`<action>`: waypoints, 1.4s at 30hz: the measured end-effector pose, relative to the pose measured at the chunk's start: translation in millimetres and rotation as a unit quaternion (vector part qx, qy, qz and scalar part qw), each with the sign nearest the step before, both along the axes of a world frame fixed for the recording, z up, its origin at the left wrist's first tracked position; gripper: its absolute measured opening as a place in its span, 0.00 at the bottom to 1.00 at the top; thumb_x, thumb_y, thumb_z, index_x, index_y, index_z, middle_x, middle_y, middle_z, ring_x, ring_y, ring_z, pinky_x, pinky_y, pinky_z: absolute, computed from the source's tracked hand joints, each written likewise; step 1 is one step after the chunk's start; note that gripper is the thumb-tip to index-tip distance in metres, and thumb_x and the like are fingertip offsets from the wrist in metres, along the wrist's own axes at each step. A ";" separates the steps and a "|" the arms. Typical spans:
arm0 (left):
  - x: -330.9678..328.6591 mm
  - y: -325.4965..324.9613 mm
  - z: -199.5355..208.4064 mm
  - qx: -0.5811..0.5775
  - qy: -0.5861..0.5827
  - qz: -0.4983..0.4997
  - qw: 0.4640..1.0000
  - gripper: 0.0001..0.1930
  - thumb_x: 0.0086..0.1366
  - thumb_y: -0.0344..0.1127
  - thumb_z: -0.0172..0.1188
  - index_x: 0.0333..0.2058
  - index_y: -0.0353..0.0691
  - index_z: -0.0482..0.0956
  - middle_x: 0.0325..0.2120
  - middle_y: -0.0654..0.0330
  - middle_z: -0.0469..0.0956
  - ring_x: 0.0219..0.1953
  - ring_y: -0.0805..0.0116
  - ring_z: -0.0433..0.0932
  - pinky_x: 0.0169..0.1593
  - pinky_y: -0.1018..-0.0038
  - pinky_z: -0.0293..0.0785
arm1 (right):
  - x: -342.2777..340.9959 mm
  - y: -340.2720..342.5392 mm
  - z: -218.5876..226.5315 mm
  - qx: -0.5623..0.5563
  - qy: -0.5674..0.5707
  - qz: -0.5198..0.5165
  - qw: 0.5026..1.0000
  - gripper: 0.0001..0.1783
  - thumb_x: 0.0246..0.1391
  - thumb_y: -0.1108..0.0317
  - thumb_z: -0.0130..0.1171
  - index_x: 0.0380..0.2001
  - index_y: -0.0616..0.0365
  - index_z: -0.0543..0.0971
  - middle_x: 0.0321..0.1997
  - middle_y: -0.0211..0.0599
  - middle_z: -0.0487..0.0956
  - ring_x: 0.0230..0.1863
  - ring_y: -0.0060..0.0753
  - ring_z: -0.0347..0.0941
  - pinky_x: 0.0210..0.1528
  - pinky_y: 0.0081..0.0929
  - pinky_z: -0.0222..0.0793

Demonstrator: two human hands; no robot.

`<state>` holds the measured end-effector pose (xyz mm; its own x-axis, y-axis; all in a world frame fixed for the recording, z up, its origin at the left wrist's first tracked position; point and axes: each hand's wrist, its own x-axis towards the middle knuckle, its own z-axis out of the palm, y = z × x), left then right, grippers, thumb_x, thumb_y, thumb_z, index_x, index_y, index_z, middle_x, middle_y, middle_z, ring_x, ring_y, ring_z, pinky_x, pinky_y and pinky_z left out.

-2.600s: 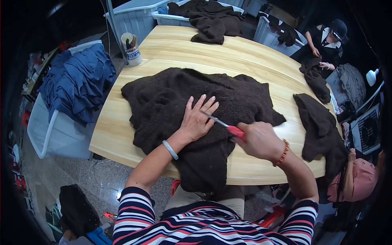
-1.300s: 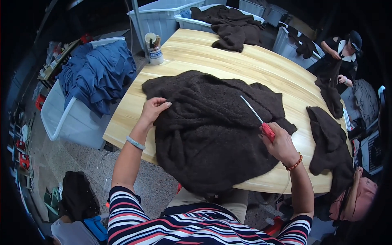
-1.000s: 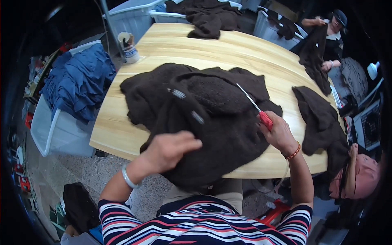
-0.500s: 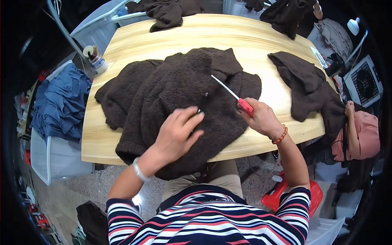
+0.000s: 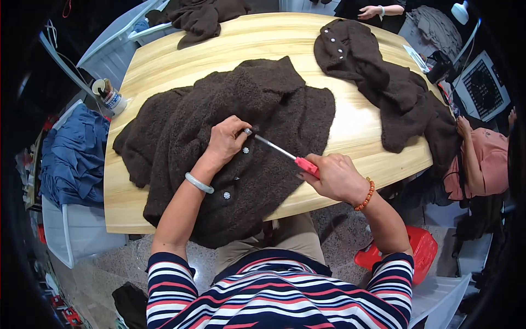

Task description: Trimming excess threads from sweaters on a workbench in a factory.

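A dark brown fuzzy knitted garment (image 5: 181, 126) lies spread over the wooden table, its lower part hanging past the front edge. Down its front runs a row of shiny, jewel-like buttons (image 5: 227, 195). My left hand (image 5: 226, 140) is closed, pinching the upper button (image 5: 248, 131) between thumb and fingers. In my right hand (image 5: 337, 176) is a screwdriver-like tool (image 5: 280, 151) with a red handle and a long, thin metal shaft. Its tip points up-left and reaches the pinched button; whether it touches cannot be made out.
A second brown garment (image 5: 402, 98) with buttons stretches along the right of the table (image 5: 274, 33), near a person in pink (image 5: 482, 164). Another person's hand (image 5: 370, 12) shows at the back. A cup of tools (image 5: 109, 97) and a bin of blue cloth (image 5: 74, 148) are left.
My left hand has moved up and closed on a button. The tool has swung left and down toward it. The second brown garment now reaches farther left across the table.
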<state>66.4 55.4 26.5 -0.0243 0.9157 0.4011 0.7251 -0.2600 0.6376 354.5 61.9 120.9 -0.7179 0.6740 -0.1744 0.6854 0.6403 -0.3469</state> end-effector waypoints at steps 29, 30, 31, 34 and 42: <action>8.2 -47.7 -9.0 -0.241 -0.274 -0.005 0.931 0.07 0.67 0.25 0.54 0.39 0.28 0.80 0.29 0.61 0.81 0.29 0.76 0.81 0.35 0.80 0.79 | 5.0 -34.9 -21.4 -0.012 -0.020 0.026 0.999 0.15 0.57 0.56 0.57 0.38 0.57 0.77 0.26 0.51 0.80 0.33 0.55 0.79 0.39 0.46 0.73; 7.8 -46.9 -8.6 -0.245 -0.287 -0.007 0.926 0.08 0.67 0.25 0.54 0.39 0.28 0.80 0.30 0.61 0.81 0.30 0.76 0.81 0.36 0.80 0.79 | 3.0 -35.2 -22.5 -0.038 -0.014 0.043 0.998 0.14 0.57 0.57 0.57 0.38 0.57 0.77 0.25 0.50 0.80 0.33 0.55 0.79 0.39 0.47 0.73; 7.6 -47.7 -8.3 -0.248 -0.300 -0.009 0.921 0.08 0.68 0.26 0.54 0.40 0.28 0.80 0.30 0.61 0.81 0.31 0.76 0.81 0.37 0.80 0.79 | 2.0 -35.1 -23.1 -0.041 -0.013 0.045 0.998 0.14 0.57 0.57 0.57 0.38 0.57 0.77 0.25 0.50 0.80 0.33 0.55 0.79 0.39 0.47 0.73; 9.7 -53.7 -5.2 -0.240 -0.330 -0.013 0.913 0.09 0.65 0.24 0.56 0.43 0.30 0.78 0.36 0.58 0.80 0.34 0.74 0.81 0.38 0.80 0.79 | 1.0 -31.1 -22.8 -0.055 0.017 -0.010 0.998 0.14 0.57 0.59 0.58 0.40 0.56 0.77 0.25 0.51 0.80 0.32 0.57 0.78 0.39 0.48 0.72; 41.1 -121.7 20.1 0.010 0.226 -0.007 0.974 0.15 0.51 0.24 0.66 0.40 0.37 0.77 0.35 0.54 0.72 0.35 0.54 0.75 0.37 0.65 0.74 | 27.5 -40.5 -35.7 -0.066 0.011 -0.015 0.998 0.15 0.58 0.58 0.58 0.39 0.58 0.77 0.28 0.50 0.81 0.35 0.53 0.80 0.42 0.46 0.74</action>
<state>107.5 -66.3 46.5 0.1712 0.9066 0.3856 0.9268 -0.2810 0.2493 382.0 21.4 85.3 -0.7022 0.6673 -0.2481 0.6951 0.5673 -0.4416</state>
